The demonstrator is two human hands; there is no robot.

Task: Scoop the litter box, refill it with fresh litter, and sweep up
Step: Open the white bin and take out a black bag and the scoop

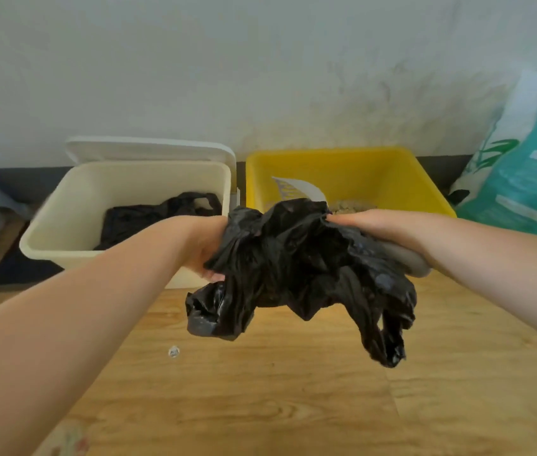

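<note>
a crumpled black plastic bag (296, 268) is hanging in the air above the wooden floor. behind it a yellow litter box (388, 172) is sitting against the wall, holding a little sandy litter (351, 205) and a pale scoop (296, 189).

No text, brand, number or sign can be read anywhere in the view. The tall white and teal plastic sack (523, 156) leaning on the wall at the right carries a green brush-like mark and a few pale label strips, but all of it is too blurred to make out as letters. The white sheet with small bluish-grey print (296, 187) lying in the yellow plastic tub (392, 166) shows only a faint pattern, not legible words.
</note>
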